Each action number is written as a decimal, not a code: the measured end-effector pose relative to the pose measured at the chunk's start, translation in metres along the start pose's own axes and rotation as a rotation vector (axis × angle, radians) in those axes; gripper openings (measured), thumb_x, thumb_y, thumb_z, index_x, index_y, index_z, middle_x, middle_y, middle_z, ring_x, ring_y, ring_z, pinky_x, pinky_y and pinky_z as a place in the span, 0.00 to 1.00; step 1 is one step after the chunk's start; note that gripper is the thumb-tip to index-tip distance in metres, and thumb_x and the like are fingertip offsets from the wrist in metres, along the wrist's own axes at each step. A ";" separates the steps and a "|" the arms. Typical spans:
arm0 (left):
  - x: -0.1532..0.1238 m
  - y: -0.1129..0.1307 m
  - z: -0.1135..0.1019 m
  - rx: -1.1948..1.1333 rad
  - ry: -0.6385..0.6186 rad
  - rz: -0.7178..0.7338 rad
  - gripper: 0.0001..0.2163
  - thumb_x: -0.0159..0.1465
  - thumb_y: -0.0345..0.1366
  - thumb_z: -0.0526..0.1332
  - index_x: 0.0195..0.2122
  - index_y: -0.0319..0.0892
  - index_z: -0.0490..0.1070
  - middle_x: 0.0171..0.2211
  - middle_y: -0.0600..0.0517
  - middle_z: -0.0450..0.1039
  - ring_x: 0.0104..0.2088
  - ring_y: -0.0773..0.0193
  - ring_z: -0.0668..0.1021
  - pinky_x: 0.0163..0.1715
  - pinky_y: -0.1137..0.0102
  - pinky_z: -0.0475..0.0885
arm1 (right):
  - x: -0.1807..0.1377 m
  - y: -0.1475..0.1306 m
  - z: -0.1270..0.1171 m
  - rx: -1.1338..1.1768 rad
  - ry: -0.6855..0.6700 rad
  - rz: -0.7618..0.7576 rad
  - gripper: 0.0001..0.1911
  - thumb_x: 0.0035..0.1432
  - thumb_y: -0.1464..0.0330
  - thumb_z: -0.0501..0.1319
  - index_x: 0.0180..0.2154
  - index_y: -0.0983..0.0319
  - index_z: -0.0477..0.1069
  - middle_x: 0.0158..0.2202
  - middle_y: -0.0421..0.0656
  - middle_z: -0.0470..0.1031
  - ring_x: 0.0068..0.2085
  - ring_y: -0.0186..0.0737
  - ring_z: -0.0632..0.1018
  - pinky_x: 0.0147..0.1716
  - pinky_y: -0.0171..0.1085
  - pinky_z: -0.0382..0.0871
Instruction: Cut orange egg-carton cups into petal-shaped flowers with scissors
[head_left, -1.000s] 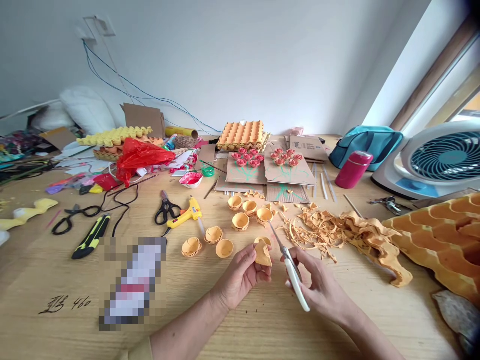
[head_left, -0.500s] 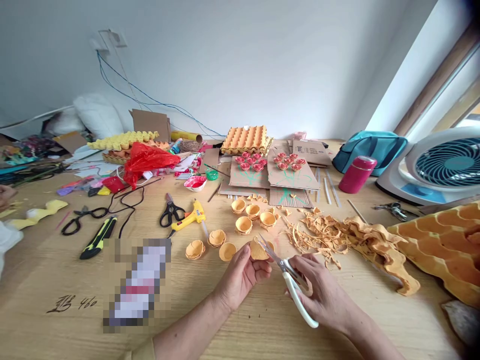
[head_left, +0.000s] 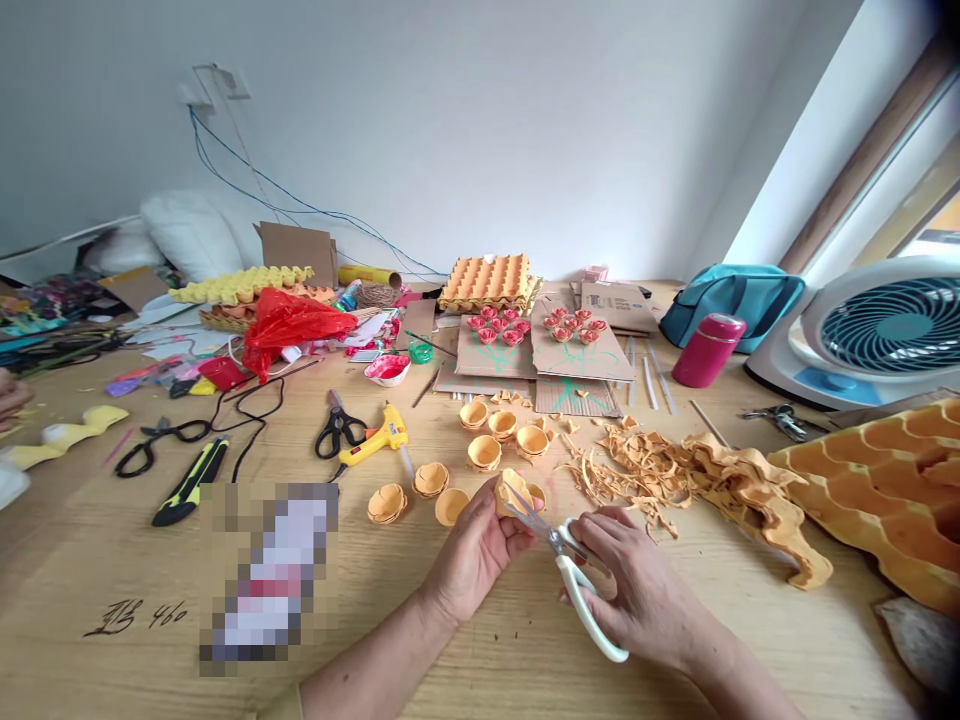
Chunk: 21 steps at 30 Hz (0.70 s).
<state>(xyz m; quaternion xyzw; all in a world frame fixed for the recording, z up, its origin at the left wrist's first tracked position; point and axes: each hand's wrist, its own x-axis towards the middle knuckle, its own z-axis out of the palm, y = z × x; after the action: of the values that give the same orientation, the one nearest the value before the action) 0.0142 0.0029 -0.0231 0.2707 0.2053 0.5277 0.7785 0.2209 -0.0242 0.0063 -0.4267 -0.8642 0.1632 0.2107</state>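
Observation:
My left hand (head_left: pixel 480 545) pinches a small orange egg-carton cup (head_left: pixel 510 492) just above the wooden table (head_left: pixel 450 660). My right hand (head_left: pixel 634 585) grips white-handled scissors (head_left: pixel 574 575), whose blades point up and left and meet the cup's edge. Several trimmed orange cups (head_left: pixel 484 452) lie on the table just beyond my hands. A pile of orange cardboard scraps (head_left: pixel 645 465) lies to the right of them.
A yellow glue gun (head_left: pixel 373 440), black scissors (head_left: pixel 337 425) and a utility knife (head_left: pixel 187 480) lie at left. Cardboard sheets with red paper flowers (head_left: pixel 536 345), egg trays (head_left: pixel 487 278), a pink bottle (head_left: pixel 705 350), a fan (head_left: pixel 881 330) and an orange egg tray (head_left: pixel 885 480) stand around. Another person's hand (head_left: pixel 11 395) shows at far left.
The scissors have swung from pointing upward to pointing left into the cup. My left hand has turned the cup and lifted it slightly. My right hand moved down and closer.

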 end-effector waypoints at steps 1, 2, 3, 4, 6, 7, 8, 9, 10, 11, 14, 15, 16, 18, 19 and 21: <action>0.000 0.000 0.001 -0.015 0.010 -0.010 0.17 0.65 0.43 0.65 0.51 0.39 0.71 0.45 0.44 0.80 0.39 0.62 0.81 0.39 0.69 0.78 | 0.000 0.000 0.000 -0.006 -0.005 -0.005 0.08 0.61 0.67 0.61 0.34 0.59 0.62 0.32 0.40 0.69 0.34 0.41 0.70 0.41 0.43 0.61; 0.000 0.001 0.002 -0.029 0.020 -0.021 0.17 0.65 0.42 0.64 0.52 0.39 0.71 0.45 0.44 0.80 0.40 0.62 0.81 0.38 0.69 0.78 | 0.000 -0.001 0.000 -0.012 -0.009 -0.011 0.07 0.61 0.67 0.61 0.34 0.59 0.62 0.32 0.40 0.70 0.34 0.41 0.70 0.41 0.43 0.60; -0.001 0.001 0.003 -0.041 0.028 -0.034 0.17 0.65 0.42 0.64 0.52 0.39 0.71 0.44 0.45 0.80 0.39 0.62 0.81 0.38 0.70 0.78 | 0.000 -0.002 0.000 -0.015 -0.012 -0.014 0.07 0.61 0.67 0.61 0.34 0.59 0.62 0.32 0.40 0.70 0.34 0.42 0.70 0.41 0.43 0.60; -0.001 0.002 0.004 -0.052 0.035 -0.045 0.16 0.66 0.42 0.63 0.52 0.38 0.71 0.44 0.45 0.80 0.39 0.62 0.81 0.37 0.70 0.78 | 0.000 -0.002 -0.001 -0.017 -0.014 -0.018 0.06 0.61 0.67 0.61 0.34 0.59 0.63 0.32 0.40 0.70 0.34 0.42 0.70 0.41 0.43 0.60; -0.001 0.003 0.005 -0.072 0.043 -0.065 0.15 0.66 0.41 0.62 0.50 0.37 0.72 0.43 0.44 0.80 0.40 0.61 0.81 0.36 0.71 0.78 | 0.000 -0.003 -0.002 -0.016 -0.013 -0.025 0.06 0.61 0.66 0.61 0.34 0.59 0.63 0.33 0.41 0.70 0.34 0.42 0.70 0.41 0.43 0.61; -0.001 0.004 0.005 -0.083 0.045 -0.072 0.14 0.66 0.40 0.62 0.49 0.37 0.73 0.43 0.44 0.81 0.41 0.61 0.81 0.36 0.71 0.78 | 0.000 -0.003 -0.003 -0.014 -0.013 -0.030 0.06 0.61 0.66 0.61 0.34 0.59 0.63 0.33 0.41 0.70 0.34 0.41 0.69 0.41 0.43 0.61; -0.001 0.004 0.005 -0.097 0.049 -0.074 0.13 0.66 0.40 0.62 0.48 0.37 0.73 0.42 0.43 0.81 0.41 0.61 0.82 0.36 0.71 0.78 | 0.000 -0.003 -0.003 -0.012 -0.011 -0.033 0.07 0.61 0.66 0.61 0.34 0.59 0.63 0.33 0.41 0.70 0.34 0.41 0.69 0.41 0.43 0.61; 0.000 0.005 0.004 -0.113 0.051 -0.071 0.12 0.66 0.40 0.62 0.46 0.37 0.73 0.41 0.44 0.81 0.39 0.61 0.82 0.35 0.71 0.78 | 0.000 -0.002 -0.004 -0.007 -0.009 -0.033 0.07 0.61 0.67 0.61 0.34 0.59 0.63 0.32 0.40 0.70 0.34 0.41 0.69 0.41 0.43 0.61; 0.000 0.005 0.004 -0.128 0.052 -0.067 0.11 0.66 0.40 0.62 0.44 0.37 0.73 0.40 0.44 0.81 0.37 0.62 0.81 0.35 0.70 0.78 | 0.001 -0.002 -0.004 0.000 -0.001 -0.027 0.07 0.61 0.67 0.61 0.33 0.59 0.63 0.32 0.40 0.69 0.34 0.41 0.69 0.41 0.42 0.61; 0.001 0.005 0.004 -0.139 0.051 -0.062 0.10 0.66 0.40 0.62 0.42 0.37 0.74 0.38 0.45 0.81 0.35 0.63 0.81 0.35 0.70 0.78 | 0.001 -0.001 -0.004 0.011 0.011 -0.015 0.07 0.61 0.67 0.61 0.33 0.59 0.62 0.32 0.40 0.69 0.33 0.40 0.69 0.40 0.42 0.61; 0.001 0.005 0.004 -0.127 0.039 -0.061 0.10 0.66 0.40 0.63 0.41 0.37 0.73 0.35 0.47 0.80 0.31 0.65 0.80 0.36 0.69 0.77 | 0.001 0.002 -0.004 0.053 0.056 0.049 0.09 0.62 0.66 0.60 0.32 0.59 0.61 0.31 0.39 0.69 0.32 0.40 0.68 0.38 0.41 0.61; 0.001 0.005 0.004 -0.112 0.034 -0.067 0.11 0.65 0.40 0.63 0.41 0.37 0.72 0.35 0.46 0.80 0.31 0.65 0.80 0.37 0.69 0.77 | 0.002 0.003 -0.004 0.063 0.068 0.072 0.09 0.63 0.66 0.60 0.32 0.59 0.61 0.31 0.39 0.69 0.32 0.40 0.68 0.37 0.41 0.61; 0.000 0.005 0.004 -0.095 0.028 -0.073 0.12 0.64 0.41 0.64 0.42 0.38 0.72 0.37 0.45 0.80 0.32 0.64 0.80 0.38 0.69 0.77 | 0.002 0.004 -0.003 0.071 0.079 0.094 0.09 0.64 0.66 0.59 0.32 0.59 0.61 0.31 0.39 0.69 0.33 0.40 0.68 0.37 0.41 0.61; -0.002 0.006 0.005 -0.051 0.009 -0.065 0.14 0.63 0.42 0.66 0.46 0.40 0.71 0.41 0.44 0.80 0.35 0.64 0.80 0.41 0.68 0.76 | 0.002 0.006 -0.002 0.085 0.099 0.136 0.10 0.65 0.65 0.58 0.31 0.59 0.61 0.31 0.40 0.69 0.33 0.41 0.69 0.37 0.41 0.61; -0.003 0.006 0.006 -0.012 -0.004 -0.048 0.15 0.62 0.42 0.67 0.48 0.42 0.70 0.44 0.45 0.79 0.37 0.64 0.80 0.42 0.68 0.75 | 0.002 0.006 -0.001 0.094 0.113 0.153 0.11 0.65 0.65 0.57 0.31 0.59 0.60 0.30 0.40 0.69 0.33 0.41 0.69 0.36 0.41 0.62; -0.005 0.005 0.006 0.110 -0.023 0.008 0.19 0.60 0.40 0.69 0.51 0.45 0.70 0.47 0.48 0.76 0.42 0.64 0.78 0.43 0.70 0.74 | 0.002 0.008 0.000 0.117 0.145 0.177 0.12 0.66 0.63 0.56 0.30 0.59 0.59 0.29 0.40 0.68 0.32 0.40 0.68 0.35 0.40 0.62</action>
<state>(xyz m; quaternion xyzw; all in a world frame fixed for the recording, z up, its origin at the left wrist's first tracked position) 0.0128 -0.0012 -0.0150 0.3201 0.2239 0.5155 0.7627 0.2251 -0.0181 0.0025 -0.4991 -0.7947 0.2001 0.2817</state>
